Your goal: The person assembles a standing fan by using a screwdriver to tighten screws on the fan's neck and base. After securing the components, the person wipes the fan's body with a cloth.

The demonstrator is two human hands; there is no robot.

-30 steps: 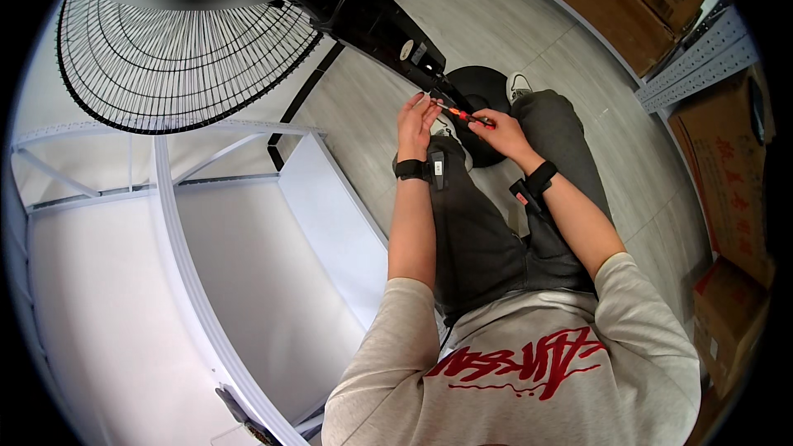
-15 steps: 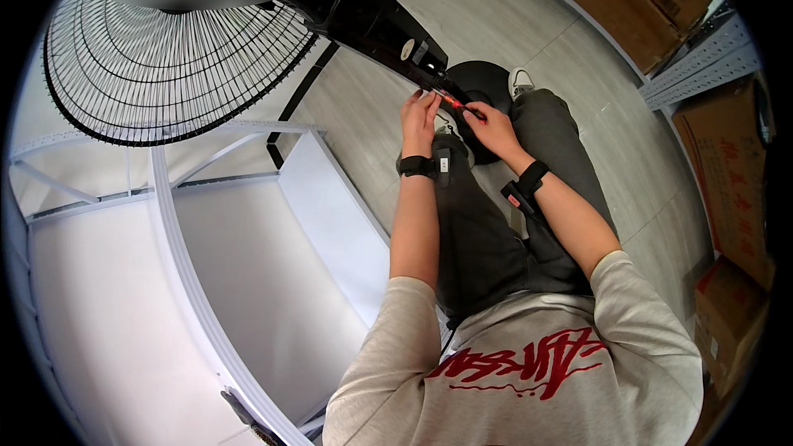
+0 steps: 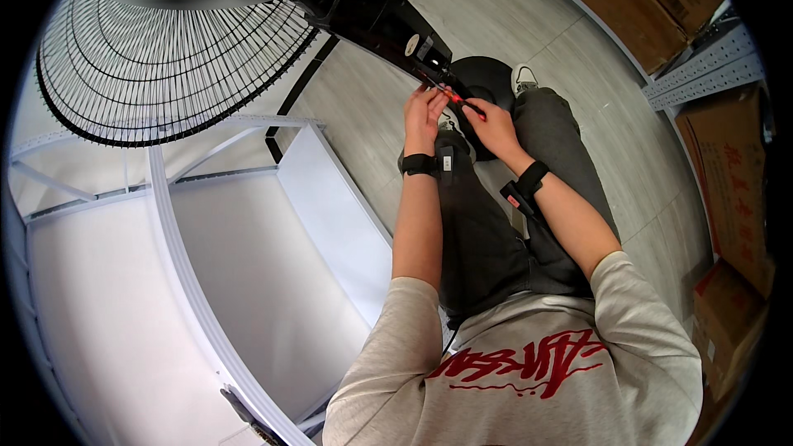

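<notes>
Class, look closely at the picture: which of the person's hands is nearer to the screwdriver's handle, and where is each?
Right. The right hand grips the red-and-black handle; the left hand is left of it, near its front end.

The grey wood-grain floor (image 3: 652, 157) in front of me carries the pedestal fan's round black base (image 3: 483, 73) and my pale sneakers (image 3: 523, 78); on the perforated white metal shelving (image 3: 702, 72) to my right sit brown cardboard boxes (image 3: 607, 8).
</notes>
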